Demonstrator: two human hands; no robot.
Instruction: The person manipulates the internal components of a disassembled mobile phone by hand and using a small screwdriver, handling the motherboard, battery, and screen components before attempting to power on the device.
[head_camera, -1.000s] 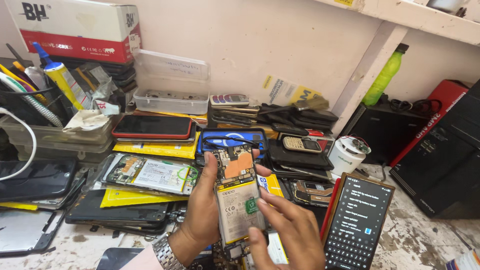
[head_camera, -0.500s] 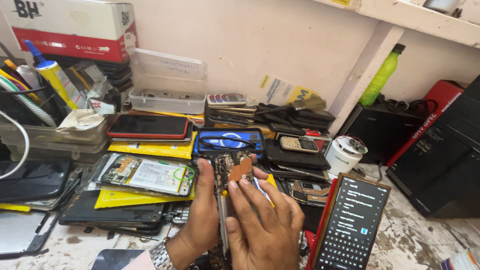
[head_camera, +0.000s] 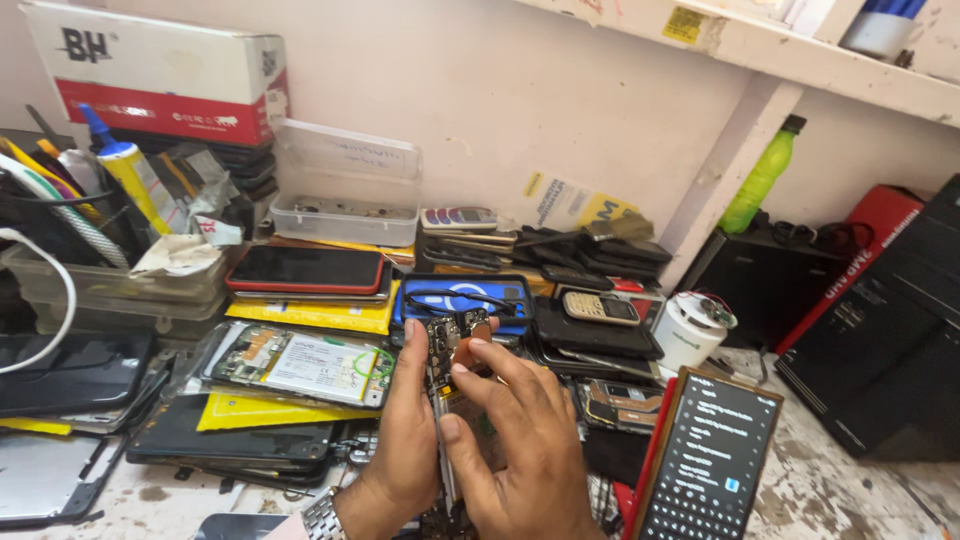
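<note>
The left hand (head_camera: 405, 440) grips the opened phone (head_camera: 452, 345), circuit board exposed; the right hand (head_camera: 525, 440), fingers spread, presses it. Its back cover is already off; an intact red smartphone (head_camera: 305, 270) lies at ten o'clock.

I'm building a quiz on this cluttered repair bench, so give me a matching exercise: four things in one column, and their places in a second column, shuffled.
Things:
1. green bottle
2. red-edged phone
3. opened phone
4. lit phone with a dark screen

Places:
A. propped upright at the right of the hands
B. in the corner under the shelf
C. held between the left hand and the right hand
D. flat on the stack at the left, below the clear plastic box

Pairs: 1-B, 2-D, 3-C, 4-A
</note>
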